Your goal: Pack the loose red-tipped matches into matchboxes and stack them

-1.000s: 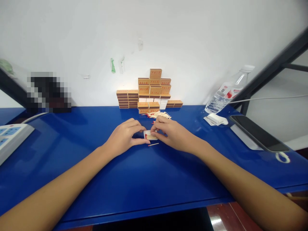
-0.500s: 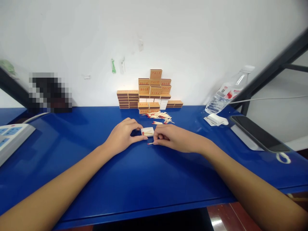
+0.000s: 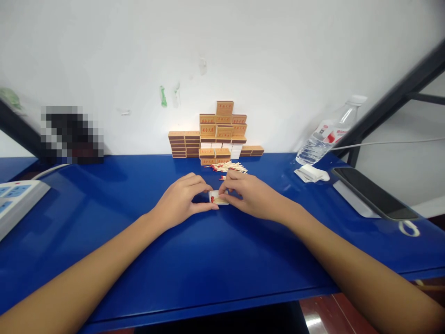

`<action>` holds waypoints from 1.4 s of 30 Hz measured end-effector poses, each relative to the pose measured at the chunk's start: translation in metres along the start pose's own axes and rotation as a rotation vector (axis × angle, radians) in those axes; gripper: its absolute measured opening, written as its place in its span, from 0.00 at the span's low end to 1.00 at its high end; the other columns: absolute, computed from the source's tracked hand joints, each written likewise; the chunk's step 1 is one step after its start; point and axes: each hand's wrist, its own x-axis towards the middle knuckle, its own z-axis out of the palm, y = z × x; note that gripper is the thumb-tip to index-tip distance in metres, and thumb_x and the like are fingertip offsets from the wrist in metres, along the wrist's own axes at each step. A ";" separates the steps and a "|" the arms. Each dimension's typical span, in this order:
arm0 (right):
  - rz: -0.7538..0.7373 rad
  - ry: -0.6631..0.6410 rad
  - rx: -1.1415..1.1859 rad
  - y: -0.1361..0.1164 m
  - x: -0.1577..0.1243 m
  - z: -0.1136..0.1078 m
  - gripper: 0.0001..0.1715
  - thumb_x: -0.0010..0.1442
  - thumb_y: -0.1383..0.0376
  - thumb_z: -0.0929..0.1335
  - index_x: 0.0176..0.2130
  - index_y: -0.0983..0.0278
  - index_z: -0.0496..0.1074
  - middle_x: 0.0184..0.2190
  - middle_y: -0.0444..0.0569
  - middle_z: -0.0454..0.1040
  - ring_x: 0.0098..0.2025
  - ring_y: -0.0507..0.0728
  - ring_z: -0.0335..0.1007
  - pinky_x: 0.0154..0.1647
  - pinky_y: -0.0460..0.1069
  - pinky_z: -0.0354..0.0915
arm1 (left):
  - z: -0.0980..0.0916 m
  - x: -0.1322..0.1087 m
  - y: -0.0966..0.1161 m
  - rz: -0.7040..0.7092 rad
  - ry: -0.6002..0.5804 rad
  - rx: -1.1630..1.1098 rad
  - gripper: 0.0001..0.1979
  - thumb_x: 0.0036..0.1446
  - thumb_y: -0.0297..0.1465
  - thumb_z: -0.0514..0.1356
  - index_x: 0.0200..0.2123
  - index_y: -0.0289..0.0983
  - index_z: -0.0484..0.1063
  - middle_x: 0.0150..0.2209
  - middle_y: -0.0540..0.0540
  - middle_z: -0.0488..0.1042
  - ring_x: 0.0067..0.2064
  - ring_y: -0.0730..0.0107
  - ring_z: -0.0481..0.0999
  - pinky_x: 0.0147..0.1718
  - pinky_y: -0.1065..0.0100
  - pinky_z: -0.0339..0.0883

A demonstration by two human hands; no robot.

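Note:
My left hand (image 3: 181, 200) grips a small white matchbox tray (image 3: 214, 193) at its left end, with the thumb along the near side and fingers at the far side. Inside the tray lie a few matches (image 3: 217, 200), their red heads toward the left. My right hand (image 3: 251, 195) reaches over the tray's right part, fingertips pinched on a match down inside it; the fingers partly cover that match. Just beyond the hands is a loose pile of red-tipped matches (image 3: 229, 166), partly hidden behind my right hand.
Orange matchboxes (image 3: 224, 132) are stacked against the wall, with more in a left stack (image 3: 184, 144). A water bottle (image 3: 323, 134), crumpled white paper (image 3: 310, 173) and a phone (image 3: 375, 192) stand or lie to the right. A white power strip (image 3: 24, 197) is at the left on the blue table (image 3: 194, 269).
My right hand has brought its match from the tray's near side up into the tray. My left hand and the tray have shifted slightly right and nearer to me.

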 end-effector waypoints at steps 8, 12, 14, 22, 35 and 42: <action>0.020 0.019 -0.023 0.001 0.001 -0.001 0.06 0.69 0.67 0.69 0.38 0.64 0.76 0.38 0.49 0.72 0.37 0.55 0.68 0.38 0.50 0.61 | 0.001 0.000 0.000 -0.059 -0.038 0.001 0.18 0.61 0.45 0.69 0.43 0.37 0.78 0.40 0.45 0.80 0.42 0.60 0.76 0.43 0.59 0.71; 0.139 0.129 -0.111 0.018 0.001 -0.013 0.09 0.70 0.63 0.69 0.36 0.63 0.75 0.36 0.49 0.73 0.34 0.55 0.67 0.36 0.50 0.58 | 0.001 -0.001 -0.002 -0.181 -0.041 0.058 0.17 0.61 0.45 0.70 0.43 0.38 0.80 0.39 0.46 0.79 0.41 0.60 0.75 0.41 0.59 0.70; 0.213 0.096 -0.177 0.030 0.000 -0.019 0.06 0.69 0.63 0.70 0.38 0.63 0.76 0.37 0.49 0.73 0.35 0.56 0.68 0.36 0.50 0.58 | 0.001 -0.001 -0.002 -0.217 -0.024 0.066 0.17 0.61 0.45 0.69 0.43 0.38 0.80 0.39 0.46 0.79 0.42 0.60 0.76 0.42 0.59 0.70; 0.201 -0.086 -0.016 0.042 0.000 -0.011 0.07 0.69 0.62 0.69 0.39 0.63 0.75 0.39 0.52 0.73 0.38 0.58 0.69 0.38 0.50 0.61 | 0.000 -0.001 -0.003 -0.216 -0.025 0.086 0.17 0.62 0.46 0.68 0.44 0.39 0.80 0.41 0.45 0.79 0.43 0.59 0.76 0.43 0.59 0.70; 0.103 -0.041 -0.043 -0.002 0.002 0.002 0.07 0.73 0.66 0.64 0.43 0.63 0.71 0.44 0.52 0.71 0.42 0.58 0.70 0.43 0.52 0.65 | 0.002 -0.002 0.001 -0.115 -0.046 0.055 0.18 0.63 0.45 0.68 0.45 0.37 0.79 0.43 0.43 0.79 0.43 0.58 0.75 0.45 0.57 0.71; 0.125 0.197 -0.066 0.021 0.002 0.001 0.05 0.72 0.64 0.66 0.44 0.61 0.72 0.42 0.50 0.73 0.39 0.57 0.71 0.41 0.52 0.65 | 0.001 -0.001 0.004 -0.113 -0.025 0.012 0.17 0.63 0.45 0.68 0.45 0.37 0.79 0.43 0.44 0.80 0.43 0.59 0.76 0.45 0.57 0.72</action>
